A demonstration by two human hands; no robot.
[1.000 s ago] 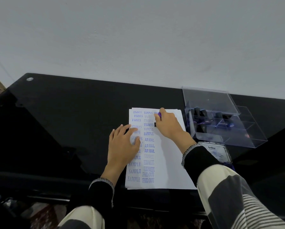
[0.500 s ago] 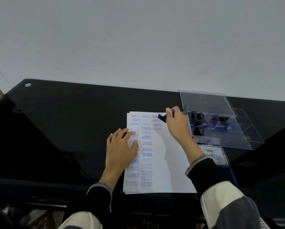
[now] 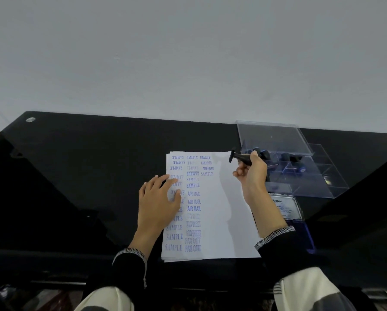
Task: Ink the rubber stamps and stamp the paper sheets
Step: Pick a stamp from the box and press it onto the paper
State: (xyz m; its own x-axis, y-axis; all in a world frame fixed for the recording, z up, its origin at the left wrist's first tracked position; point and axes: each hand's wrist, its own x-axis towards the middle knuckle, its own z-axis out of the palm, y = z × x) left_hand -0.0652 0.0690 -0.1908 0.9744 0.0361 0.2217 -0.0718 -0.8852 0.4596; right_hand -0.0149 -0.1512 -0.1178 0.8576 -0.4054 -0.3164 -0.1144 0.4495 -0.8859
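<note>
A stack of white paper sheets (image 3: pixel 224 216) lies on the black table, its top sheet covered with blue stamped words in columns. My left hand (image 3: pixel 157 199) rests flat on the sheet's left side with straight fingers. My right hand (image 3: pixel 252 173) grips a black rubber stamp (image 3: pixel 238 157) by its handle, lifted off the paper near the sheet's top right corner, its stamping face turned left. An ink pad (image 3: pixel 285 206) with a white Artline label sits right of the sheets, partly behind my right forearm.
A clear plastic box (image 3: pixel 318 176) with its lid raised stands at the right, holding several dark stamps in compartments. The glossy black table (image 3: pixel 87 176) stretches left of the paper. A pale wall rises behind the table.
My right hand lifted the stamp off the paper and carried it rightward toward the clear box, turning it sideways. The left hand stayed on the sheet.
</note>
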